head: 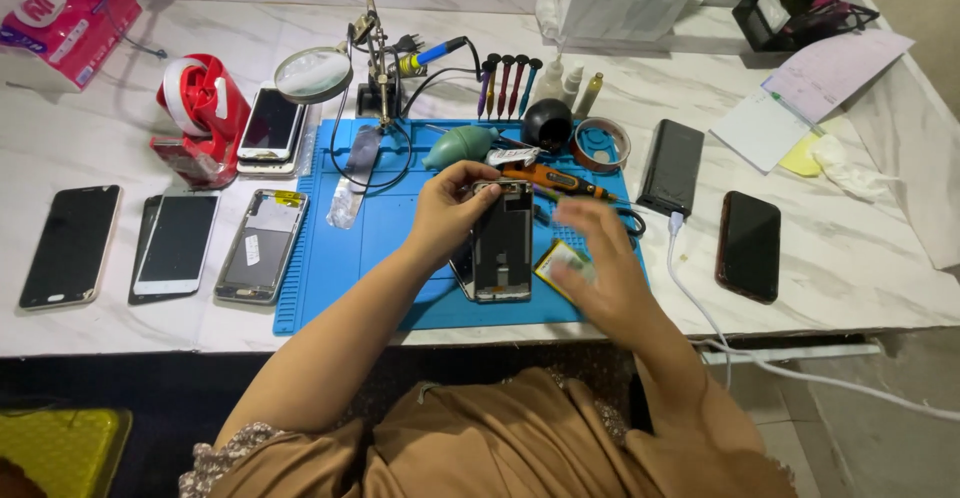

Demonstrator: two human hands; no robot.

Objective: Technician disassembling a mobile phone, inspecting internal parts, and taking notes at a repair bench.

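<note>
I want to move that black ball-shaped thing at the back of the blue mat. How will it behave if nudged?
The black ball-shaped thing looks round, so it would probably roll on the blue mat. The orange tape ring and teal blower bulb beside it might stop it. Its weight cannot be told.

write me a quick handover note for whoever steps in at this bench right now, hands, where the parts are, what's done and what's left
Left hand: grip on the top end of the opened phone, holding it on the blue mat.
Right hand: blurred, over the mat just right of the phone, above a small yellow-edged part; whether it holds anything cannot be told.
Orange-handled tool lies on the mat just beyond the phone.
Done: the phone's back is off, its inside exposed.
Left: the phone is not closed up; the small part lies outside it.
Other phones and a bare frame lie left of the mat.
</note>
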